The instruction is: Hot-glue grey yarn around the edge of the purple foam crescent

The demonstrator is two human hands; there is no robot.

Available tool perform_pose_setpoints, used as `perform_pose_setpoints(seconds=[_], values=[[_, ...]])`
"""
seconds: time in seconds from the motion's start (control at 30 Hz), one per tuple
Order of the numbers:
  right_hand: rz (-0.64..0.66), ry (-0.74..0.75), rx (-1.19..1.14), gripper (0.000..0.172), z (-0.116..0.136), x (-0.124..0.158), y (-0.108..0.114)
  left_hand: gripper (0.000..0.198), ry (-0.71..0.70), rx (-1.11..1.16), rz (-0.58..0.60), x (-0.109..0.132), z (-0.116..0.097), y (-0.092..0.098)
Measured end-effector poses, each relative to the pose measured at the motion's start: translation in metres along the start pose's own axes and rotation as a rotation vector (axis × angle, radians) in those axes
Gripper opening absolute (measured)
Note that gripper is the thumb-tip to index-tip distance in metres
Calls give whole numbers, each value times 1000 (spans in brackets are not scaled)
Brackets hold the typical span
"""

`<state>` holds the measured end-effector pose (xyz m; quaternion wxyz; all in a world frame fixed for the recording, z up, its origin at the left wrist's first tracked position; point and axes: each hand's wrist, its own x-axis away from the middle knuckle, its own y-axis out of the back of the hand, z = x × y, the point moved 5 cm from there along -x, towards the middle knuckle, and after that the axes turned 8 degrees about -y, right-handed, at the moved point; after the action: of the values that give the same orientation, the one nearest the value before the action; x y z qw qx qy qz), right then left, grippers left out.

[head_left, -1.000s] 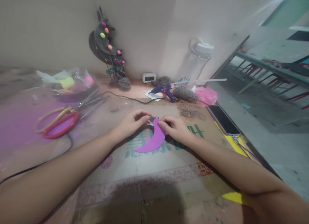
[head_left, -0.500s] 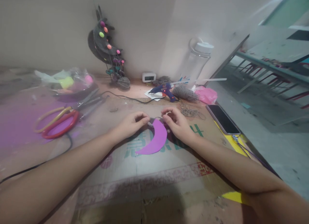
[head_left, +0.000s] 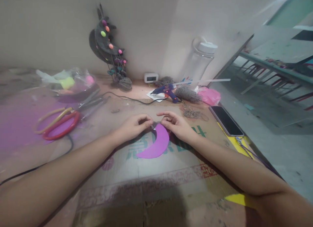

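A purple foam crescent lies on the cardboard with its upper tip between my two hands. Dark grey yarn crosses that tip. My left hand pinches the yarn with thumb and forefinger, just left of the tip. On the other side, my right hand is closed in a pinch at the yarn and the crescent's tip, its forefinger stretched out to the left. The fingers partly hide the tip and the yarn.
Scissors lie left by a plastic bag of pompoms. A glue gun, yarn ball, clock and bottle line the wall. A phone rests right; a decorated grey crescent leans behind.
My right hand has moved slightly left and down to the crescent's tip, its forefinger now extended. The crescent's top has shifted slightly down; my left hand has barely moved.
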<state>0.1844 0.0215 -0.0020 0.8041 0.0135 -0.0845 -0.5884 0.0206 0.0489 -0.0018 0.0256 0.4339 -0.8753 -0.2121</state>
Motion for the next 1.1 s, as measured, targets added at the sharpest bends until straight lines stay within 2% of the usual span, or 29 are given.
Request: perform_pose_setpoints(seconds=[0.13,0.3,0.67,1.1], values=[[-51,52,105,25,2,1,3,31,-28,-9,23,-1,-1,0],[-135,33,197,16,4,2,6,31,-36,-30,31,-1,-1,0],[-209,54,349,12,10,4,4,29,-81,-69,92,-2,-2,-2],[-215,76,360,14,10,3,3,28,-83,-14,71,-2,-1,-2]])
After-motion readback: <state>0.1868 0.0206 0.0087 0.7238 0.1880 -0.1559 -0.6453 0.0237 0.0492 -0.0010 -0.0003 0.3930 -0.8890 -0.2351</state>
